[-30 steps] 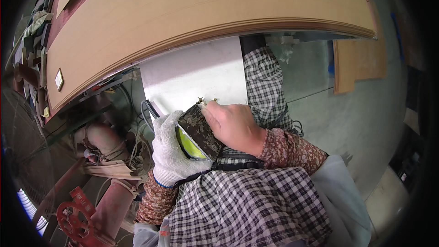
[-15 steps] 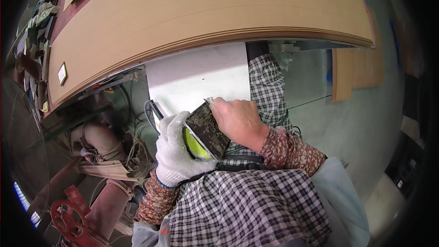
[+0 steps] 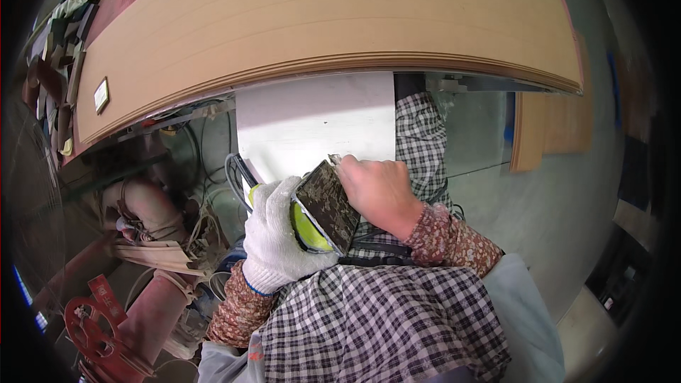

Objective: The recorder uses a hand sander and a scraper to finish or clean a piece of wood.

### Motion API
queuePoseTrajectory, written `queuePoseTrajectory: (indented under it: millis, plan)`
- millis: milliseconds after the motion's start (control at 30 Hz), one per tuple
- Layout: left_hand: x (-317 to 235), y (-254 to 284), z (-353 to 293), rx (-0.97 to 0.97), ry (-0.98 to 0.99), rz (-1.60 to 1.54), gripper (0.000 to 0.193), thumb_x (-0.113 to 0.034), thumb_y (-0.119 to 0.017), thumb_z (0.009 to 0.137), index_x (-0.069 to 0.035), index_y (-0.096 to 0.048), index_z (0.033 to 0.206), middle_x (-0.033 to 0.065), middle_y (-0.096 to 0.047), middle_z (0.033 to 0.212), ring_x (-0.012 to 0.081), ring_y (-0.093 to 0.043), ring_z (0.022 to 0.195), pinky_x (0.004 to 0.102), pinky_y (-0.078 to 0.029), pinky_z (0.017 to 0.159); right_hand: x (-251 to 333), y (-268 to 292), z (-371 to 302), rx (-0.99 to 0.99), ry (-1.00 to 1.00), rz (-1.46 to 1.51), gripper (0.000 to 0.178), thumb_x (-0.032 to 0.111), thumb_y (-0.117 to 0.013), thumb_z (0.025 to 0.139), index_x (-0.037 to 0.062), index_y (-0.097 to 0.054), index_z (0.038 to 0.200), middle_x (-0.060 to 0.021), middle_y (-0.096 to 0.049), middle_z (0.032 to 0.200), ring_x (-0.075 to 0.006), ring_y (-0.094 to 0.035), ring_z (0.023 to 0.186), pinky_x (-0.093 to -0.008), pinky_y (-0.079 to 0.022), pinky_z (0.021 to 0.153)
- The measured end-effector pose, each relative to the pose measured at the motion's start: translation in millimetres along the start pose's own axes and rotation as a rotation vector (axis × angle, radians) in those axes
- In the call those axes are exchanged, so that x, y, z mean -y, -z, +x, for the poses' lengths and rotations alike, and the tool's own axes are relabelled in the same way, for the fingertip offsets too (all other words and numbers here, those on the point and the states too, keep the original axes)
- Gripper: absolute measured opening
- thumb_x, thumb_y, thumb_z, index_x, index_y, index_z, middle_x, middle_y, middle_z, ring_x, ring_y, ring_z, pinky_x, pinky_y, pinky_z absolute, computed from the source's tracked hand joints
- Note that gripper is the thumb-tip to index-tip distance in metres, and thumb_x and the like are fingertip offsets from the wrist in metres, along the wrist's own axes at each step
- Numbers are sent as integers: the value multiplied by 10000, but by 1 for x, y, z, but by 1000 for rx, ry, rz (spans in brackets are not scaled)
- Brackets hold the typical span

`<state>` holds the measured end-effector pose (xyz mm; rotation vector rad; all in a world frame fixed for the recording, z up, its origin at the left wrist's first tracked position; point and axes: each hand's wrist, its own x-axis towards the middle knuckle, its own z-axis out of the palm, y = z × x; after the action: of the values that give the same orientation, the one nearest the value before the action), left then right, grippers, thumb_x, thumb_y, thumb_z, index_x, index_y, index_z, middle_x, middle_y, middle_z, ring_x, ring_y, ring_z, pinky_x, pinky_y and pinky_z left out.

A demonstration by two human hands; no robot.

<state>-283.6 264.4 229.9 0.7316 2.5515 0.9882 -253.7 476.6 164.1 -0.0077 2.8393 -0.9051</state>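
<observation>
A yellow-green power sander (image 3: 307,228), held over my lap, lies in my left hand (image 3: 273,230), which wears a white knit glove and is wrapped round its body. Its rectangular pad (image 3: 328,206) is tilted up toward me, dark and patchy with pale, worn streaks. My right hand (image 3: 379,191) is bare, its fingers pinched at the pad's upper right corner. A small ragged pale scrap (image 3: 333,159) pokes out by those fingertips; most of what they grip is hidden. A dark cord (image 3: 245,170) rises beside the sander.
A white board (image 3: 316,117) lies beyond my hands. Behind it stretches a workbench stacked with thin brown sheets (image 3: 333,21); a small white-faced rectangle (image 3: 102,95) rests on them. Pinkish pipes (image 3: 145,206) and a red handwheel (image 3: 92,330) stand at lower left. Brown panels (image 3: 550,120) lean at right.
My view has shifted slightly, so the scene sits a little lower. Both hands keep their hold on the sander and its pad corner, with little visible movement.
</observation>
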Motion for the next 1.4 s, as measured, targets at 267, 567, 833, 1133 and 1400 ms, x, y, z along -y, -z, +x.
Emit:
queuePoseTrajectory:
  millis: [267,567,833,1133,1400]
  plan:
    - [-2,0,-7,-14,75,31,1114,-286,-999,509,-13,-468,1449,218,-551,1243,415,-672,1079,462,-584,909,-5,19,-10,28,-9,140,224,179,-640,996,36,-613,826,-144,-649,711,-352,-625,560,-464,-475,537]
    - [-3,2,-5,7,119,-11,1101,-331,-974,529,-29,-460,1455,210,-562,1240,412,-635,1114,480,-586,907,-2,23,-16,55,-19,163,103,92,-611,965,14,-610,1032,-157,-669,732,-342,-649,565,-462,-482,534]
    - [-4,3,-4,27,127,2,1115,-322,-982,525,-29,-452,1461,222,-558,1261,419,-629,1134,486,-578,926,1,27,-15,81,-76,224,200,91,-608,954,3,-634,1131,-139,-643,637,-319,-647,531,-465,-476,518]
    - [-4,3,-4,24,118,43,1126,-313,-984,515,-45,-444,1467,209,-537,1262,400,-673,1088,461,-605,891,-3,25,-18,85,-90,217,233,140,-634,969,36,-671,1174,-151,-683,690,-326,-664,554,-446,-483,524]
    - [-2,2,-4,6,89,31,1122,-307,-981,523,-38,-441,1468,209,-537,1264,401,-665,1075,463,-603,885,-7,17,-13,-16,-114,36,158,177,-737,920,64,-640,973,-120,-698,891,-313,-674,641,-435,-489,562]
